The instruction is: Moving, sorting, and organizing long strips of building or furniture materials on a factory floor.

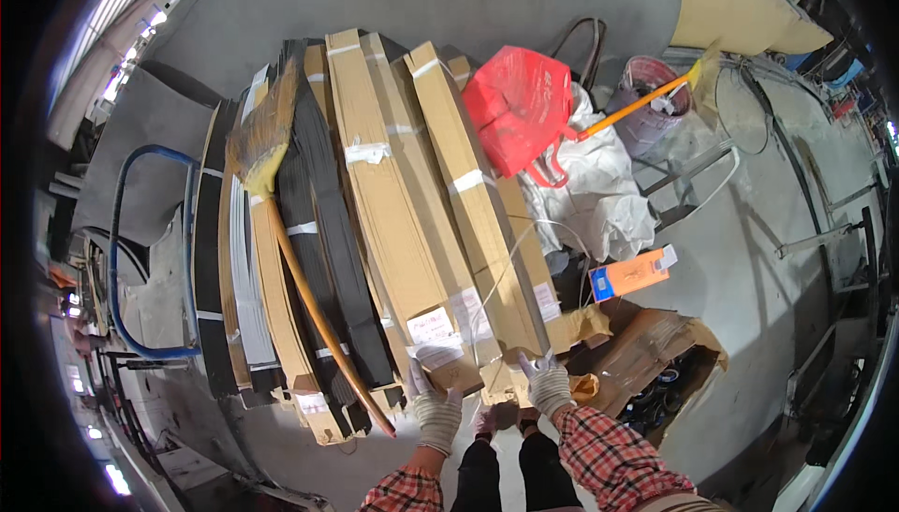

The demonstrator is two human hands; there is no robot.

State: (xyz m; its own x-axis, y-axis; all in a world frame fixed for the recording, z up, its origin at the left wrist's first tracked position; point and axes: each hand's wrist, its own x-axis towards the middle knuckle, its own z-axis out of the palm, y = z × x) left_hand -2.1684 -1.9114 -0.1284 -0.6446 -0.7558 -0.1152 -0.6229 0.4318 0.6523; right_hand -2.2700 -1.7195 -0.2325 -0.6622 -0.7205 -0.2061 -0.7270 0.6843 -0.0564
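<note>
Both of my hands wear pale knitted gloves and are at the near end of long cardboard bundles. My left hand [437, 416] grips the lower end of a wide cardboard bundle [403, 231] with a white label [433, 327], some fingers hidden beneath. At the right edge of a neighbouring narrow cardboard bundle [482, 217], my right hand [548, 385] closes on its lower corner. White tape [470, 181] binds this bundle near its middle. A thin pale strap [496, 292] loops loosely over its lower part.
A broom [304, 287] lies across dark strip bundles [328, 222] on the left. Nearby stands a blue tubular handle [114, 259]. On the right are a red bag [520, 105], white sacks [599, 203], a bucket [648, 119], an orange box [632, 275] and an open carton [646, 353].
</note>
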